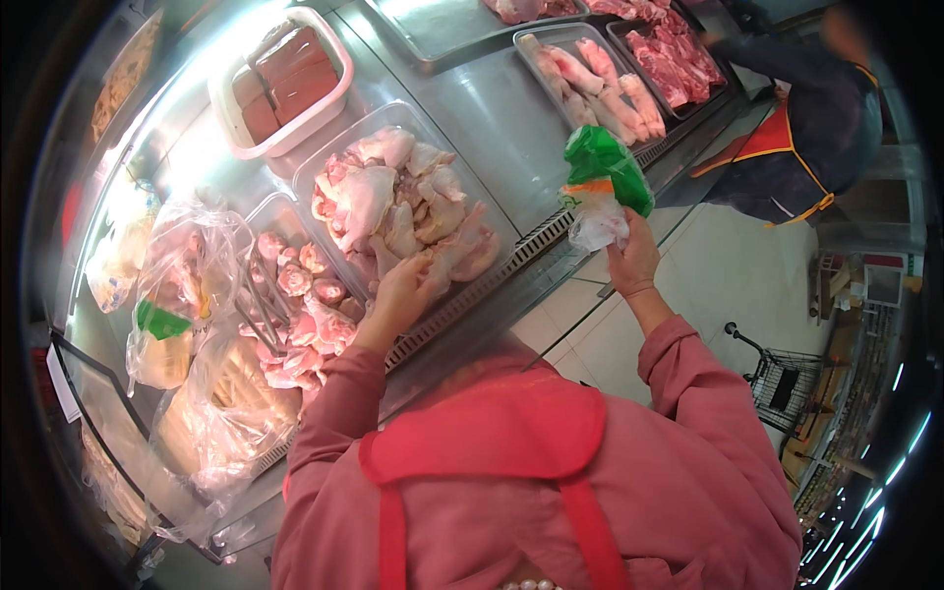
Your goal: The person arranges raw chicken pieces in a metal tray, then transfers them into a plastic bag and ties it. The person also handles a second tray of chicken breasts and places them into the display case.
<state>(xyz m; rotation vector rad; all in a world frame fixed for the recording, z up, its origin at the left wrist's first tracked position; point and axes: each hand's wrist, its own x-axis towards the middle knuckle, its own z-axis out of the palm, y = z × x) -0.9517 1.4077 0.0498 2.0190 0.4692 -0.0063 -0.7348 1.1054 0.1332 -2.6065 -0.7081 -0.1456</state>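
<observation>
My right hand grips a green and white plastic package with an orange band, held up over the front edge of the counter. At the near edge of a clear plastic tray is my left hand, fingers curled against the raw chicken leg pieces heaped inside. Whether those fingers hold a piece is hard to see. Left of that hand lie smaller cuts of raw chicken, with metal tongs resting across them.
A white tub of dark red blocks stands farther back. Clear plastic bags of meat lie at the left. Trays of pig trotters and red meat sit back right. Beyond the glass edge are another person and a shopping cart.
</observation>
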